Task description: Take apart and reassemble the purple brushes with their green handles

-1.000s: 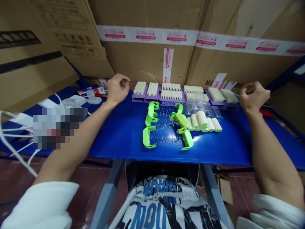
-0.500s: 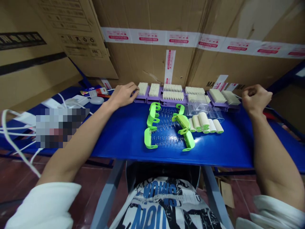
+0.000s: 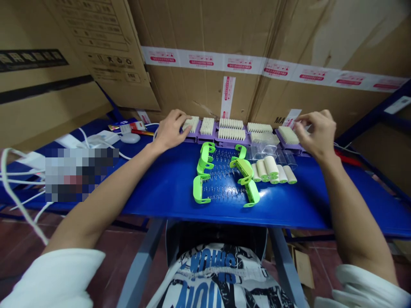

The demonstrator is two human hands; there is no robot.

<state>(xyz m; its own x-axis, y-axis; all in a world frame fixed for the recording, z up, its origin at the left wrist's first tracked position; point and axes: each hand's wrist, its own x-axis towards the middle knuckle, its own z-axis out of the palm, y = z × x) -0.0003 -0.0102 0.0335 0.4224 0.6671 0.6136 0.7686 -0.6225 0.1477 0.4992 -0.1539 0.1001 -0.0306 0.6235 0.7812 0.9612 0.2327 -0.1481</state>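
Observation:
A row of purple brush blocks with cream bristles (image 3: 229, 130) runs along the back of the blue table (image 3: 167, 184). My left hand (image 3: 171, 128) curls its fingers onto the leftmost block (image 3: 192, 125). My right hand (image 3: 314, 130) reaches over the rightmost block (image 3: 289, 136), fingers bent and touching its far end. Between my hands lie several green plastic handles (image 3: 205, 160), small metal springs (image 3: 221, 175), cream rollers (image 3: 272, 169) and clear plastic covers (image 3: 266, 149).
Large cardboard boxes (image 3: 244, 51) with red-and-white tape stand close behind the table. At the left lie white cables (image 3: 19, 184), a white mouse (image 3: 130, 137) and small packets (image 3: 130, 126). A blue rack post (image 3: 372, 115) rises at the right.
Both hands have moved inward from the table's back corners onto the ends of the row of brush blocks. The right hand has gone from a fist to bent fingers on the right block.

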